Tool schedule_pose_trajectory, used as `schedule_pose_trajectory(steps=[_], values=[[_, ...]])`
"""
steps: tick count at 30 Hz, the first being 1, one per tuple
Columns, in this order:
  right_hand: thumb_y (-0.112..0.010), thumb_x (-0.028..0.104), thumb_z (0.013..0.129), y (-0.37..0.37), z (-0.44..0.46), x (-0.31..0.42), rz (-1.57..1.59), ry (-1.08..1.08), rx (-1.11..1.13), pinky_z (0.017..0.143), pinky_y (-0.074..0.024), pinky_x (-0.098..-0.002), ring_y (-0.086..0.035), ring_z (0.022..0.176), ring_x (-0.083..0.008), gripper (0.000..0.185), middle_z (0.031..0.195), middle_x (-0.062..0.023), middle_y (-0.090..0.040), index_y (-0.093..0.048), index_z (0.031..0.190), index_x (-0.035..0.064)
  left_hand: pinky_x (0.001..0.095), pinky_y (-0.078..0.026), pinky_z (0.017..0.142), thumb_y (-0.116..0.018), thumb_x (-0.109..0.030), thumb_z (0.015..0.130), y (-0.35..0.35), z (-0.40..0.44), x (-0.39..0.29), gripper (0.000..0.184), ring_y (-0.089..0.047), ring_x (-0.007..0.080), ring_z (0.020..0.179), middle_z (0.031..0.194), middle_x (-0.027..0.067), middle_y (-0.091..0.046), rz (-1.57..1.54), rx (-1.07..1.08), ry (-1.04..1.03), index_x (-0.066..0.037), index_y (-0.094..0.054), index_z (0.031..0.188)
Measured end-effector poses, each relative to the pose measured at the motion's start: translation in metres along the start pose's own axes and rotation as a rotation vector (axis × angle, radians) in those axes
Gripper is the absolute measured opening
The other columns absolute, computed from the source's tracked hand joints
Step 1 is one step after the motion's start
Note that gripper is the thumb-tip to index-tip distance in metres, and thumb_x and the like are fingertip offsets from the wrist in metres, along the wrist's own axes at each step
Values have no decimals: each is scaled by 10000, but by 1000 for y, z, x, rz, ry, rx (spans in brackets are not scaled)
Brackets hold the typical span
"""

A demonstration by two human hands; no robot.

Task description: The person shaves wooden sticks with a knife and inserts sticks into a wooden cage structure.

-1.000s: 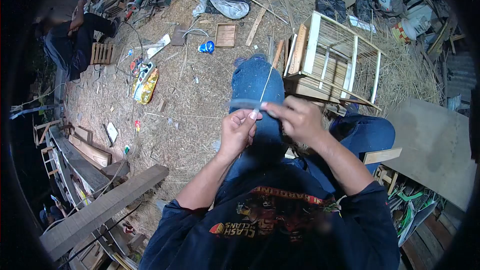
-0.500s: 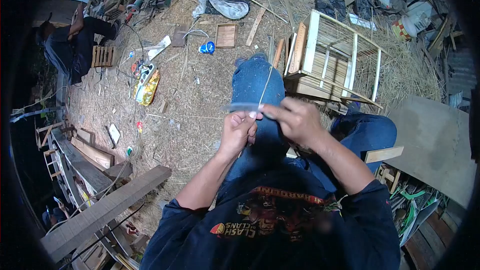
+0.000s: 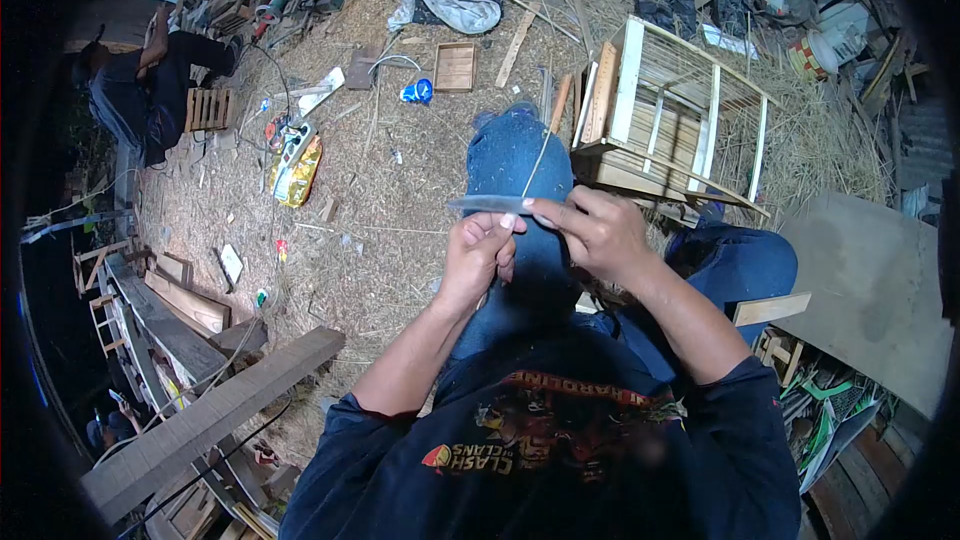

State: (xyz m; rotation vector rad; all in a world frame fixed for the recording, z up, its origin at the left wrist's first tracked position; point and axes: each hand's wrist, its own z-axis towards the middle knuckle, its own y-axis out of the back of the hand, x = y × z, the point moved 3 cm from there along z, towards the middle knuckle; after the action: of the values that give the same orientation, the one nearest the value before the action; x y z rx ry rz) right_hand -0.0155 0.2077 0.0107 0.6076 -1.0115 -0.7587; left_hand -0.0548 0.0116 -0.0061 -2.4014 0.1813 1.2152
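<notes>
Left hand (image 3: 480,258): thumb and fingers drawn together in a pinch on the thin stick, the thumb uppermost.
Right hand (image 3: 607,237): fingers curled closed around the knife, whose handle is hidden inside the grip.
Thin stick (image 3: 540,161): gripped in the left hand, running out beyond its fingertips and slanting away over the raised jeans knee (image 3: 515,145).
Knife (image 3: 485,204): its grey blade reaches leftward from the right hand, crossing the stick just beyond the left thumb; how firmly it presses, I cannot tell.
Wooden frame (image 3: 618,90): beyond the right hand and a little to its right, slatted, on the straw-strewn ground (image 3: 390,240).
Short board (image 3: 772,308): to the right of the right hand and nearer the body, resting against the other jeans leg.
Small wooden tray (image 3: 456,68): well beyond the left hand, on the ground.
Blue container (image 3: 416,91): just left of that tray, also well beyond the left hand.
Yellow packet (image 3: 297,180): well to the left of the left hand, on the ground.
Heavy beam (image 3: 215,415): left of the left hand and nearer the body.
Another person (image 3: 135,85): far beyond the left hand to its left, seated.
</notes>
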Motion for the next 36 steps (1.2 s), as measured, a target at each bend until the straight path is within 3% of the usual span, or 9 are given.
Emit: schedule_pose_trajectory(steps=[5,9,12,16,18,21,30,33,36], values=[[-700,110,805,8,1,-5,-38,-80,21,456,-497,-369,-597,560,-202,413,677,-2,-518,-799,1129,346,259,-424,447,-602,-225,1075,2,0,2,258,-484,86,470,591,-7,-531,-1,6,25,10,-682,1007],[-708,133,844,3,0,5,-3,55,-53,449,-487,-371,-598,553,-198,394,680,0,-524,-782,1159,357,262,-426,449,-599,-231,1077,1,1,3,262,-482,85,470,594,-6,-534,-5,21,-7,10,-677,1013],[-707,138,856,7,3,2,-28,-69,9,460,-503,-373,-620,567,-204,394,678,-8,-526,-776,1183,347,262,-430,454,-603,-230,1076,-2,-1,-2,260,-488,86,474,599,-2,-546,5,-12,16,8,-679,1003],[-704,146,862,6,-1,-1,-34,8,-9,462,-509,-372,-615,561,-204,399,678,-9,-526,-771,1197,352,251,-423,478,-592,-203,1069,-2,0,-2,236,-484,91,485,591,-14,-525,50,-7,4,0,-677,983],[-702,138,841,11,4,-12,-77,-114,14,471,-521,-376,-617,565,-204,439,693,-10,-534,-765,1205,374,251,-428,482,-590,-204,1070,-2,-1,-1,239,-487,91,488,591,-14,-526,39,-7,9,1,-678,985],[-700,132,826,2,-4,5,-72,7,50,482,-530,-379,-621,573,-207,466,710,-14,-544,-760,1213,385,248,-435,490,-592,-204,1070,-2,-1,-3,237,-492,90,492,595,-15,-531,48,-1,13,0,-680,990],[-706,141,854,11,4,-9,-49,-125,10,471,-518,-376,-622,569,-211,410,707,-9,-536,-773,1195,358,250,-435,469,-638,-234,1060,-2,-1,0,252,-481,76,481,597,-13,-538,33,-15,-3,2,-681,982],[-705,141,849,7,-3,7,-74,7,43,467,-512,-379,-620,569,-215,425,708,-12,-534,-765,1208,362,252,-437,472,-626,-231,1057,-2,0,-1,248,-487,91,473,587,-21,-526,98,-16,-13,-3,-682,980],[-711,149,850,5,1,-1,-70,-58,46,460,-501,-385,-616,566,-220,411,709,-15,-537,-765,1200,357,251,-437,472,-624,-231,1058,-3,0,-3,250,-490,91,472,580,-19,-524,77,-16,-7,0,-681,979]])
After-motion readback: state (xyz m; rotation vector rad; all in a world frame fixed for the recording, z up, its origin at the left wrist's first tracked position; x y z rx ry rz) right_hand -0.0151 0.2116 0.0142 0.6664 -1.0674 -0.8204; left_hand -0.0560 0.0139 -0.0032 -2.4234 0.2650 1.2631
